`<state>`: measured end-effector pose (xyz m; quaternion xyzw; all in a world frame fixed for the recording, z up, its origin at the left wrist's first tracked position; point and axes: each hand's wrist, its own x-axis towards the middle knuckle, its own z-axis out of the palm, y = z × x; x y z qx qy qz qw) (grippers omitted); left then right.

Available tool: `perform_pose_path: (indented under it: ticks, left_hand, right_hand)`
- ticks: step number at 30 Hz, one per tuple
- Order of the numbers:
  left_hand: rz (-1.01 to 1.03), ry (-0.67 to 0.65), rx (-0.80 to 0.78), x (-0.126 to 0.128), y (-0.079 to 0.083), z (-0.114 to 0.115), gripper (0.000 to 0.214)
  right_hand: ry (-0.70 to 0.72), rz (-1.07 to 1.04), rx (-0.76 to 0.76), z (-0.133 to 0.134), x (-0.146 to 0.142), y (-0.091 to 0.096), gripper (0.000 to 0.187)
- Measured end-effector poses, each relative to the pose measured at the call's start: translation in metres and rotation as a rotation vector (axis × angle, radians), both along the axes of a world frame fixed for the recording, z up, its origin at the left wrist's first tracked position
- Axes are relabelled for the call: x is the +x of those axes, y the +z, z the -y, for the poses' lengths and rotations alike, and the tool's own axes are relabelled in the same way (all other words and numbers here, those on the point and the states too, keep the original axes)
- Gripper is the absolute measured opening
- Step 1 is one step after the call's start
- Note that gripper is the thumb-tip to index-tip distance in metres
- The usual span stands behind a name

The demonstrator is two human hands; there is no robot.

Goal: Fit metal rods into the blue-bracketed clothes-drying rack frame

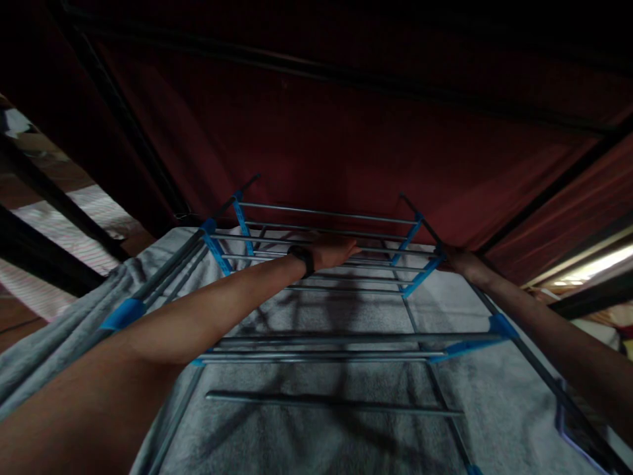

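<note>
A rack frame of grey metal rods [336,339] with blue plastic joints [124,313] lies on a grey blanket. It looks like a clothes drying rack. My left hand [337,252], with a dark band on the wrist, reaches over the far tier, its fingers closed around a thin rod there. At the far right corner, my right hand [461,262] grips the side tube beside a blue joint [426,272]; its fingers are partly hidden in shadow. Nearer me, a grey crossbar [331,402] spans the rack's legs.
The grey blanket [494,396] spreads beneath the rack. A dark red fabric panel [336,145] with dark bars rises behind it. Striped bedding [93,214] shows at left beyond dark posts. A flat object with a pale purple edge [561,422] lies at right.
</note>
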<state>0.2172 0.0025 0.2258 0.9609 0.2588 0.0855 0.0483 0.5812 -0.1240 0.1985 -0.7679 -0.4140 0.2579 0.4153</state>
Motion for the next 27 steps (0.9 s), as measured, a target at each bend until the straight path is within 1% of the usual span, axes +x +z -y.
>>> perform_pose_path:
  ticks: [2, 4, 7, 8, 9, 13, 15, 18, 20, 22, 25, 27]
  left_hand:
    - [-0.005, -0.011, -0.006, 0.001, 0.0, -0.001, 0.039]
    - [-0.012, -0.031, -0.02, 0.001, 0.001, -0.002, 0.039]
    - [0.033, -0.034, -0.031, -0.001, 0.008, -0.002, 0.042]
    - [0.055, -0.034, -0.025, -0.002, 0.011, -0.002, 0.043]
    - [0.071, -0.038, -0.018, -0.005, 0.014, -0.003, 0.043]
    - [0.063, -0.051, -0.043, -0.016, 0.032, -0.001, 0.032]
    - [0.078, -0.065, -0.079, -0.023, 0.042, 0.004, 0.03]
    - [0.1, -0.082, -0.129, -0.036, 0.06, 0.016, 0.033]
    - [0.062, -0.06, -0.118, -0.049, 0.073, 0.023, 0.033]
    - [-0.015, -0.035, -0.071, -0.066, 0.086, 0.027, 0.032]
    - [-0.102, 0.01, -0.015, -0.103, 0.102, 0.026, 0.034]
    - [-0.09, 0.08, 0.007, -0.134, 0.109, 0.023, 0.037]
  right_hand:
    - [0.03, 0.14, -0.043, 0.0, -0.003, 0.005, 0.028]
    - [0.082, 0.424, -0.146, -0.001, -0.007, 0.01, 0.03]
    - [0.164, 0.875, -0.31, -0.002, -0.012, 0.018, 0.025]
    - [0.184, 0.974, -0.345, -0.002, -0.014, 0.02, 0.026]
    - [0.191, 1.017, -0.357, -0.001, -0.016, 0.021, 0.028]
    - [0.174, 1.122, -0.368, 0.006, -0.026, 0.025, 0.036]
    - [0.121, 1.168, -0.362, 0.011, -0.034, 0.026, 0.042]
    - [0.074, 1.268, -0.274, 0.015, -0.053, 0.029, 0.05]
    - [0.133, 1.308, -0.194, 0.014, -0.071, 0.031, 0.049]
    - [0.254, 1.283, -0.147, 0.013, -0.096, 0.033, 0.045]
    - [0.377, 1.103, -0.06, 0.014, -0.145, 0.036, 0.045]
    - [0.436, 0.921, 0.029, 0.021, -0.183, 0.039, 0.045]
